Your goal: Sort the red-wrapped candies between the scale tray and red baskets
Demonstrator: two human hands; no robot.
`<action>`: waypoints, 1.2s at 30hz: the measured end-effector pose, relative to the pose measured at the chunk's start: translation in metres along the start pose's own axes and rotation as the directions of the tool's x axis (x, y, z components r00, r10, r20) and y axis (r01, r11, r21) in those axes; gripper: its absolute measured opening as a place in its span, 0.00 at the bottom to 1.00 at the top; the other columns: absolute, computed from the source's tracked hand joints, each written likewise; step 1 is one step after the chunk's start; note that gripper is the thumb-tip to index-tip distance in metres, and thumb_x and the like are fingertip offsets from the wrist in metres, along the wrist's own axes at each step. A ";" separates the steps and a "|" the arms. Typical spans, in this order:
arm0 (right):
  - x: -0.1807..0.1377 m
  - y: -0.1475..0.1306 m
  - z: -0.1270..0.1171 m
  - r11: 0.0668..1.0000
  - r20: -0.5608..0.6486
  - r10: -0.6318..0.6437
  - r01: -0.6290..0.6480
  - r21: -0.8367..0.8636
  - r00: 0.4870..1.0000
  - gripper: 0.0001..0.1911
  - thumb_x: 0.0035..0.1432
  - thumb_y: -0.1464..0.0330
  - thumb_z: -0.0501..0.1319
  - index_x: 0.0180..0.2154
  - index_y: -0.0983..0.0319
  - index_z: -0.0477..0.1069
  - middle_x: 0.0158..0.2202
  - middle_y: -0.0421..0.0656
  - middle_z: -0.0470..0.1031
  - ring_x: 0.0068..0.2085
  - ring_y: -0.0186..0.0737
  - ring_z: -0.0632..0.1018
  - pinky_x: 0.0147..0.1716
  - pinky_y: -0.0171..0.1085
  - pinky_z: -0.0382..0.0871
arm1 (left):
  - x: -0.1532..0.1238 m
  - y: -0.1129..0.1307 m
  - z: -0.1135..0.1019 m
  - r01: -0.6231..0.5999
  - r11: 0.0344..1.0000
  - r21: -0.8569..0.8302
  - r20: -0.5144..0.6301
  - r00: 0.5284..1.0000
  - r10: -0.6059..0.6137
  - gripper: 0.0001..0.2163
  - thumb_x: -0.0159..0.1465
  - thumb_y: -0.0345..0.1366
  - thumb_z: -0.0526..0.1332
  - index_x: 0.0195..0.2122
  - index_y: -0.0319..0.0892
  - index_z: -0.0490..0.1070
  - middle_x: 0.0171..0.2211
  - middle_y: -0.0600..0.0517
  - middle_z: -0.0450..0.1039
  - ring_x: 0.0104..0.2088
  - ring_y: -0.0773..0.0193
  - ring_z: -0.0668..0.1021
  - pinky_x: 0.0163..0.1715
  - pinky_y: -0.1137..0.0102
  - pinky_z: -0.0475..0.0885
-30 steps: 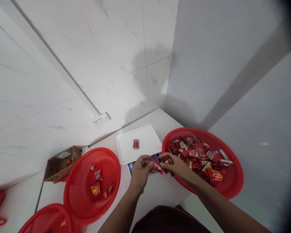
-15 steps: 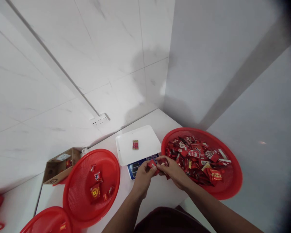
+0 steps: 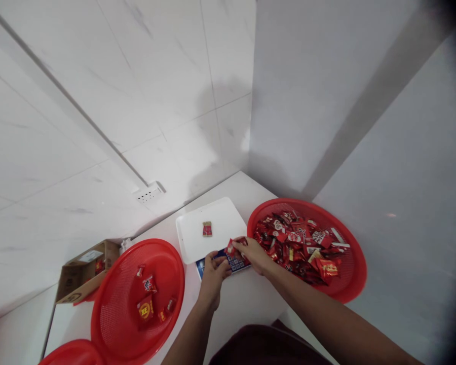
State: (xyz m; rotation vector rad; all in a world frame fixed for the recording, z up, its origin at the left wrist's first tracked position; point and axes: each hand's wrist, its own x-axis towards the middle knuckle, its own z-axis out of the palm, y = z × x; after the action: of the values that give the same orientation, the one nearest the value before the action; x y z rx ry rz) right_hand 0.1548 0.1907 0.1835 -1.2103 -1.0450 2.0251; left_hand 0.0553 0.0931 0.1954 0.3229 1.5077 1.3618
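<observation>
My right hand (image 3: 251, 253) pinches small red-wrapped candies (image 3: 235, 247) above the keypad of a digital scale (image 3: 235, 261); exactly how many is hard to make out. My left hand (image 3: 215, 272) is just to the left, over the scale's front edge, its fingers apart and nothing visible in them. On the scale's white tray (image 3: 192, 230) lies a small red and gold packet (image 3: 207, 229). Close by on the right, a red mesh basket (image 3: 355, 253) holds a heap of red-wrapped candies (image 3: 294, 237).
Left of the scale stands another red basket (image 3: 112, 299) with several loose candies (image 3: 146, 307). Behind it is an open cardboard box (image 3: 74, 284). Part of a further red basket (image 3: 74, 352) shows at the bottom. A wall socket (image 3: 149, 193) sits above the counter.
My hands have separated: the left has let go of the red candies and drawn back slightly, while the right keeps them. The whole view has shifted a little.
</observation>
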 end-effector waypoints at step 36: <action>0.059 -0.008 0.015 0.976 0.105 -0.078 0.097 -0.197 0.991 0.17 0.53 0.69 0.58 0.46 0.64 0.66 0.44 0.51 0.74 0.41 0.38 0.77 0.41 0.39 0.73 | 0.050 0.051 -0.028 0.015 0.990 -0.141 -0.063 0.998 -0.024 0.09 0.55 0.37 0.63 0.35 0.41 0.68 0.31 0.51 0.71 0.29 0.70 0.75 0.34 0.72 0.70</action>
State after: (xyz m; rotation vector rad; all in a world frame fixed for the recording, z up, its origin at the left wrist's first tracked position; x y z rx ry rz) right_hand 0.1158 0.2353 0.1671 -1.1523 -1.3544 1.9636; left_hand -0.0097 0.1315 0.2087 0.1761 1.4540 1.4663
